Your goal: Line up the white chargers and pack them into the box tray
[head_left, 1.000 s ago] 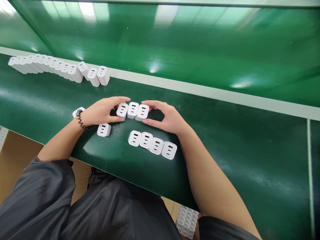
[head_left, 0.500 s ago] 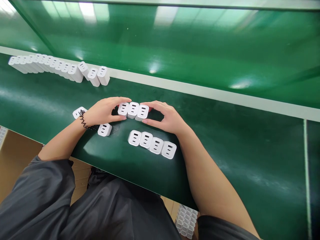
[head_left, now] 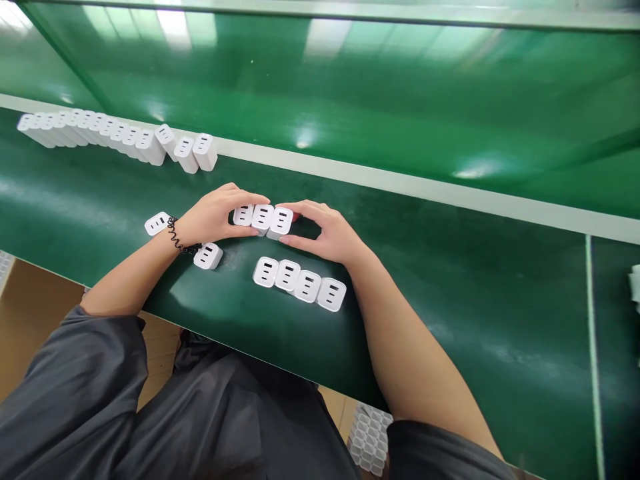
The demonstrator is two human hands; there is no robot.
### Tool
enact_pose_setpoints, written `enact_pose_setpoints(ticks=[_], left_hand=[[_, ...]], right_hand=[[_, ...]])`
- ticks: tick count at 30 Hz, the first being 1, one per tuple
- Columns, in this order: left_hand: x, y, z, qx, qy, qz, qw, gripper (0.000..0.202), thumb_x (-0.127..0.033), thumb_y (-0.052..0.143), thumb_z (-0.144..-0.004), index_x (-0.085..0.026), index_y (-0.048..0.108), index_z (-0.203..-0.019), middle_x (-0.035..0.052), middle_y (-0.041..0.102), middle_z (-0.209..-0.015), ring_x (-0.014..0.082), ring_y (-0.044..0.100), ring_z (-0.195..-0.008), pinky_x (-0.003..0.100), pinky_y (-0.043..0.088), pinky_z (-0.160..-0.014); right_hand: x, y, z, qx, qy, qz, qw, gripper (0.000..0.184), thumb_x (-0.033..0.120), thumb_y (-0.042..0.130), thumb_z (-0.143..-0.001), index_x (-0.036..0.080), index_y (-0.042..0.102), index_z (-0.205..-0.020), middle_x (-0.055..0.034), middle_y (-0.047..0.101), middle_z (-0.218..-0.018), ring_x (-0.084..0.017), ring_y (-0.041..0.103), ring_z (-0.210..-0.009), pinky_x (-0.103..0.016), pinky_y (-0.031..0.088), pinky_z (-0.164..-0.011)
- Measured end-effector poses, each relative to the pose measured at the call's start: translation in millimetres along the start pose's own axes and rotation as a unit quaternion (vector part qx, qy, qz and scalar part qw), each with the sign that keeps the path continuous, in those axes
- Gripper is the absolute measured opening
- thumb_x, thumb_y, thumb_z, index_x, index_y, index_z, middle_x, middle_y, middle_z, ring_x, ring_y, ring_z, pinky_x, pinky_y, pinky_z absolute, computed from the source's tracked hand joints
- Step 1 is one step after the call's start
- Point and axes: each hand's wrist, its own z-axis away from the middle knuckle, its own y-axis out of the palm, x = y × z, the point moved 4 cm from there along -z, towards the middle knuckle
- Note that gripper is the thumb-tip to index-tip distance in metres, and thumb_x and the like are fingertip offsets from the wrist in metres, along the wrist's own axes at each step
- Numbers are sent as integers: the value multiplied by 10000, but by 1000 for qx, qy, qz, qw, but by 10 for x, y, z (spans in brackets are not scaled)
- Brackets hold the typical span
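Observation:
Three white charger blocks (head_left: 263, 218) stand pressed side by side on the green belt (head_left: 450, 280). My left hand (head_left: 213, 217) closes on the row's left end, thumb in front and fingers behind. My right hand (head_left: 323, 230) closes on its right end the same way. Nearer to me sits a row of several chargers (head_left: 299, 284), untouched. Under my left wrist lies a single charger (head_left: 208, 256), and another single charger (head_left: 157, 223) lies further left.
A long row of white chargers (head_left: 100, 133) lines the far left of the belt beside a pale strip (head_left: 425, 190). A white object (head_left: 635, 283) shows at the right edge. A clear plastic tray (head_left: 370, 440) sits below the table edge by my lap.
Both hands have pressed the three chargers closer together and lifted or shifted them slightly away from me. The view has drifted a little to the right.

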Motion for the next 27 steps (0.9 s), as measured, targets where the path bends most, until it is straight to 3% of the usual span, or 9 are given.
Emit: enact_pose_setpoints(ticks=[4, 10, 15, 17, 21, 24, 27], left_hand=[[12, -81, -29, -35, -33, -33, 998, 494, -451, 738, -811, -209, 661, -1235, 51, 719, -1161, 235, 604, -1004, 366, 490, -888], [205, -257, -138, -61, -105, -64, 991, 511, -453, 683, -820, -200, 628, -1260, 53, 684, -1236, 227, 616, -1014, 374, 496, -898], [309, -381, -268, -42, -131, -100, 985, 630, -641, 586, -880, -254, 523, -1373, -55, 608, -1321, 209, 508, -1158, 436, 426, -1081], [226, -420, -266, -52, -107, -116, 986, 662, -683, 559, -894, -289, 470, -1418, -66, 545, -1402, 250, 412, -1297, 492, 342, -1172], [-127, -339, -245, -14, -9, -103, 995, 673, -626, 613, -883, -251, 479, -1426, 37, 498, -1465, 327, 350, -1401, 550, 270, -1216], [-373, -175, -306, 48, 63, -80, 994, 631, -557, 656, -862, -237, 526, -1390, 64, 560, -1400, 332, 418, -1373, 539, 315, -1184], [-406, -70, -420, 68, 57, -105, 990, 473, -446, 623, -880, -234, 605, -1302, 57, 630, -1293, 315, 516, -1273, 523, 383, -1117]], right_hand=[[24, -8, -15, 2, -1, -5, 1000, 451, 474, 692, -863, 289, 621, -1269, -45, 708, -1165, -247, 659, -981, -455, 445, -982], [23, 6, -34, -10, -1, -18, 1000, 464, 482, 682, -865, 283, 607, -1276, -54, 699, -1142, -243, 656, -959, -462, 464, -986], [-27, 39, -27, -64, 10, -22, 998, 507, 444, 629, -894, 269, 526, -1358, -94, 548, -1270, -197, 629, -893, -391, 530, -904], [-42, 46, -28, -76, 17, -9, 997, 496, 400, 616, -904, 253, 513, -1367, -84, 559, -1191, -194, 616, -877, -372, 532, -882], [-52, 58, -51, -77, 10, 9, 997, 473, 355, 582, -922, 205, 520, -1365, -46, 643, -966, -203, 601, -870, -363, 510, -890], [-59, 63, -70, -71, 5, 6, 997, 496, 369, 569, -924, 209, 497, -1388, -42, 700, -1029, -201, 617, -874, -376, 498, -918], [-57, 66, -80, -54, 0, 0, 999, 460, 371, 557, -921, 228, 522, -1357, -38, 716, -1139, -197, 642, -866, -404, 490, -947]])
